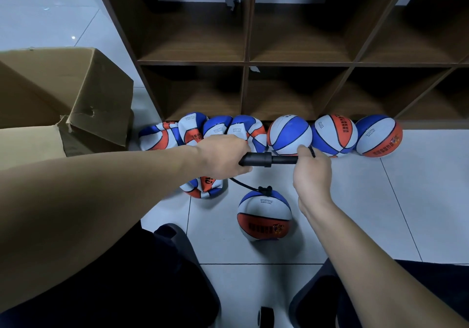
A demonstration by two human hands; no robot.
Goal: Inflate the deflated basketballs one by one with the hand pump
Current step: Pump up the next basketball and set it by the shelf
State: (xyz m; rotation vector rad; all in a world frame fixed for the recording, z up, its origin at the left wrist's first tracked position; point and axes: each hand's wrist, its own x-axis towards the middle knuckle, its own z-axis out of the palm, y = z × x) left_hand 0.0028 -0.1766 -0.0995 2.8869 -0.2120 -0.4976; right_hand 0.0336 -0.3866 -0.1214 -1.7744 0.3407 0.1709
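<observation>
Above the white tiled floor [355, 213], the left hand [223, 155] is wrapping its fingers around the pump [266, 159] barrel, while the right hand [312, 165] is gripping the handle end. A thin hose [243, 185] is running down into the ball [264, 215] lying near the knees. This ball is probably getting firmer and may roll; the rigid barrel is the good place for holding. Flat balls [203, 131] and round balls [335, 134] are lying along the far wooden shelf [246, 35], beside a cardboard box [76, 86] at left.

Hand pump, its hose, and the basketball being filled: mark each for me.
hand pump [256, 159], head view, on the black barrel between the two hands.
hose [242, 185], head view, on the curved black tube under the pump.
basketball being filled [264, 219], head view, on its orange panel.
</observation>
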